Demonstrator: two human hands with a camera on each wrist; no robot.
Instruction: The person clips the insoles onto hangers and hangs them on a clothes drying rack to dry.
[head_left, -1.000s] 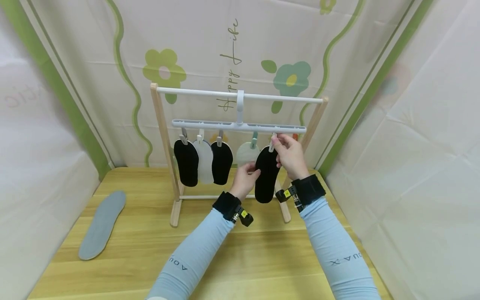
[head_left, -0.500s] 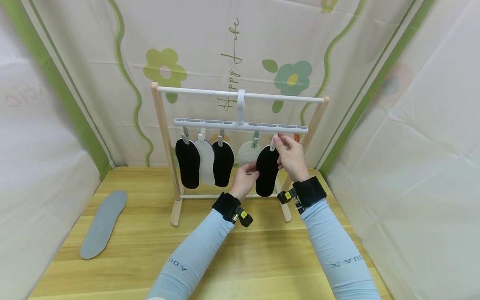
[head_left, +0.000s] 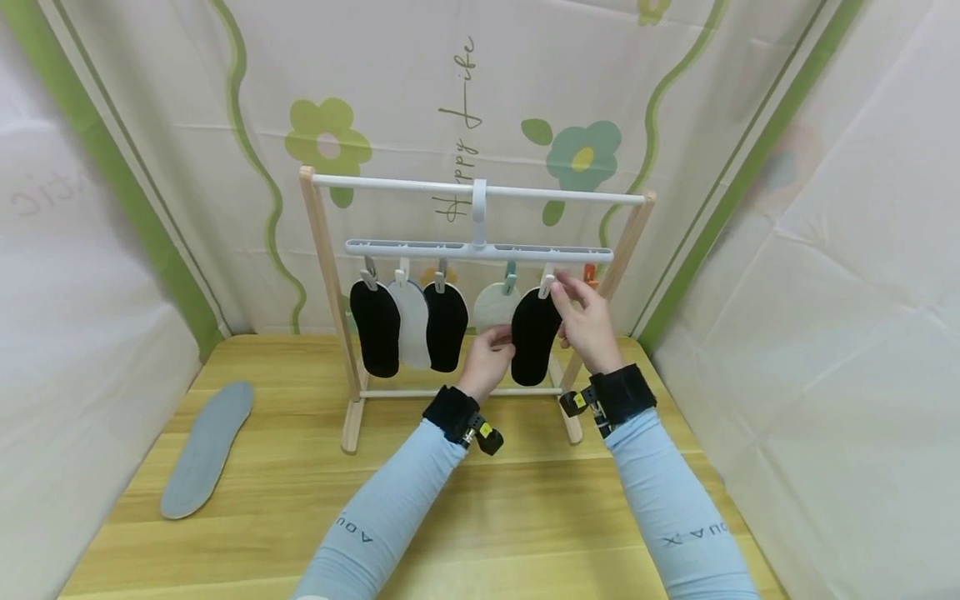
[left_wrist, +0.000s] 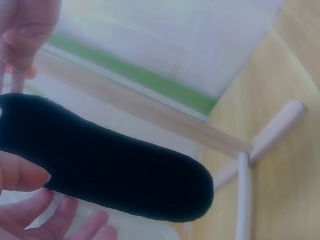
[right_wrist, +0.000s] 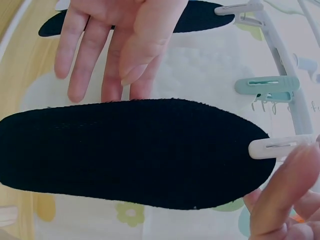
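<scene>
A black insole [head_left: 536, 342] hangs from a white clip [head_left: 546, 287] at the right part of a pale blue hanger bar [head_left: 420, 249]. My left hand [head_left: 486, 364] is at the insole's left edge, fingers loosely extended; in the right wrist view its fingertips reach that edge. My right hand [head_left: 588, 325] is just right of the clip, its thumb overlapping the clip's upper end in the right wrist view [right_wrist: 285, 200]. More insoles hang on the left: a black one [head_left: 375, 333], a white one [head_left: 411, 329] and another black one [head_left: 447, 329]. A pale one [head_left: 493, 304] hangs behind my left hand.
A wooden rack [head_left: 313, 250] with a white top rail [head_left: 390, 183] carries the hanger. On the table [head_left: 285, 533] lies a grey insole [head_left: 207, 450] at the left. An orange clip [head_left: 589, 273] shows behind my right hand. Fabric walls [head_left: 840, 333] enclose the table.
My right hand has shifted slightly down and right, uncovering more of the white clip. The black insole's lower end has swung back and looks higher. My left hand has barely moved.
</scene>
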